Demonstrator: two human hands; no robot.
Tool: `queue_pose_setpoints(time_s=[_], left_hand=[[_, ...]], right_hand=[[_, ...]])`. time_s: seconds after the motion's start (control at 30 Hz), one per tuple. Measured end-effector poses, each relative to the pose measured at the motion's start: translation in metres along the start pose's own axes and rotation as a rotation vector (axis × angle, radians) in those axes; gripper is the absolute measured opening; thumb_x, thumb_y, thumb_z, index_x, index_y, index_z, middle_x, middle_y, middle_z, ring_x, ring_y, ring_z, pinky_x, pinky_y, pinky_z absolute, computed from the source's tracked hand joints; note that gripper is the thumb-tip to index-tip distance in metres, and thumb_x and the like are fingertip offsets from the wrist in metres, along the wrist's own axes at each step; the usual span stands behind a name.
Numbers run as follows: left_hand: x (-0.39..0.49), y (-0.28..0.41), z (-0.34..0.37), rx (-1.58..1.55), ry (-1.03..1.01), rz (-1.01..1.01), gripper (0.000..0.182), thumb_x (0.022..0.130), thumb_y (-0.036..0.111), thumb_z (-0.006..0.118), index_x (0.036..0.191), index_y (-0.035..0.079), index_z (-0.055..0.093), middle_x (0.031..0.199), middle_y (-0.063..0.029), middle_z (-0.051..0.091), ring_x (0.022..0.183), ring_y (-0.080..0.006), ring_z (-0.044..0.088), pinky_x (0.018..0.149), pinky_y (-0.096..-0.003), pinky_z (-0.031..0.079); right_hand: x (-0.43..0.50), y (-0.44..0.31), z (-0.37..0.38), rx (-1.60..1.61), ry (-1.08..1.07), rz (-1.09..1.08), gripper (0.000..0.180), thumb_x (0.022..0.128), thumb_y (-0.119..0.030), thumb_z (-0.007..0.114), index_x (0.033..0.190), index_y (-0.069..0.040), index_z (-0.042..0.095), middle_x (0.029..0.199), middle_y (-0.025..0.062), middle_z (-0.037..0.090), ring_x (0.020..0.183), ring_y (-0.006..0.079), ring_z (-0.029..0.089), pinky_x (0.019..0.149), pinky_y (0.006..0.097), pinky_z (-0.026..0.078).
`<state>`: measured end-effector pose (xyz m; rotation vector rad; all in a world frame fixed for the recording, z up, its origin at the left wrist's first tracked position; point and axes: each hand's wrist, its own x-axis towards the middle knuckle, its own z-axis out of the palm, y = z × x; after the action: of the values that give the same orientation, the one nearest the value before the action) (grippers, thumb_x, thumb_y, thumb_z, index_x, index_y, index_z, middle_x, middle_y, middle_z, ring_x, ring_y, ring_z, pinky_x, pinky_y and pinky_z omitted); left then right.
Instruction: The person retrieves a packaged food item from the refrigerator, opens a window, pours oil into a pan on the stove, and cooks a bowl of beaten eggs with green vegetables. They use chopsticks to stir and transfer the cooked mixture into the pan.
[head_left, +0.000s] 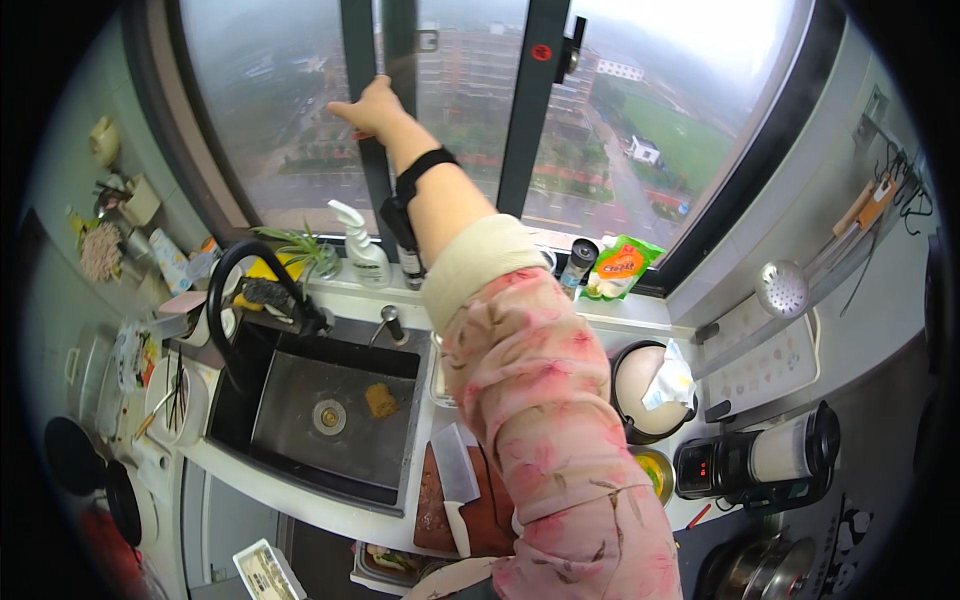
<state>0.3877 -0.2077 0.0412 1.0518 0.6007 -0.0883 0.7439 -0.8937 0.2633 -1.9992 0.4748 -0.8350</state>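
My right hand is stretched far out to the window, with a black strap around the wrist. Its thumb points left, apart from the fingers, against the dark upright window frame; whether the fingers press on it is hard to see. My left hand is out of view. Below the outstretched arm, a cleaver with a white handle lies on a reddish-brown cutting board. Left of the board is a dark sink holding a yellow-brown sponge. A white printed box shows tilted at the bottom edge.
A black faucet arches over the sink. On the sill stand a spray bottle, a shaker jar and a green pouch. To the right are a covered pot, a blender and a hanging skimmer.
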Motion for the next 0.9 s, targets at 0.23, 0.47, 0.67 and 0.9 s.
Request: queue_pose_setpoints(time_s=[0.23, 0.47, 0.67, 0.9], left_hand=[[0.027, 0.013, -0.027, 0.073, -0.160, -0.084, 0.035, 0.099, 0.017, 0.056, 0.128, -0.002, 0.054, 0.120, -0.0110, 0.065, 0.102, -0.0188, 0.063, 0.082, -0.0284, 0.054], [0.103, 0.005, -0.058, 0.090, -0.386, -0.072, 0.023, 0.098, 0.020, 0.057, 0.115, 0.004, 0.056, 0.105, -0.0082, 0.065, 0.093, -0.0190, 0.067, 0.078, -0.0318, 0.058], [0.129, 0.000, -0.041, 0.207, -0.533, -0.204, 0.021, 0.096, 0.021, 0.062, 0.112, 0.008, 0.056, 0.096, -0.0060, 0.065, 0.084, -0.0180, 0.069, 0.067, -0.0285, 0.057], [0.103, -0.024, 0.006, 0.184, -0.785, -0.395, 0.022, 0.097, 0.022, 0.060, 0.111, 0.006, 0.055, 0.095, -0.0075, 0.064, 0.085, -0.0200, 0.068, 0.066, -0.0282, 0.058]], right_hand=[[-0.038, -0.031, -0.040, 0.994, -0.026, 0.274, 0.033, 0.100, -0.022, 0.054, 0.109, 0.011, 0.055, 0.096, 0.0202, 0.070, 0.073, 0.0252, 0.070, 0.060, 0.0282, 0.062], [-0.177, -0.155, -0.124, 0.881, -0.246, 0.152, 0.026, 0.099, -0.018, 0.057, 0.108, 0.005, 0.063, 0.088, 0.0082, 0.072, 0.069, 0.0138, 0.066, 0.061, 0.0204, 0.055], [-0.379, -0.275, -0.127, 0.523, -0.318, -0.045, 0.027, 0.092, -0.028, 0.069, 0.105, -0.005, 0.067, 0.082, -0.0010, 0.070, 0.068, 0.0053, 0.065, 0.061, 0.0160, 0.053], [-0.628, -0.177, -0.078, 0.373, -0.355, 0.285, 0.035, 0.100, -0.028, 0.059, 0.126, -0.006, 0.053, 0.099, 0.0052, 0.069, 0.071, 0.0092, 0.065, 0.059, 0.0217, 0.052]])
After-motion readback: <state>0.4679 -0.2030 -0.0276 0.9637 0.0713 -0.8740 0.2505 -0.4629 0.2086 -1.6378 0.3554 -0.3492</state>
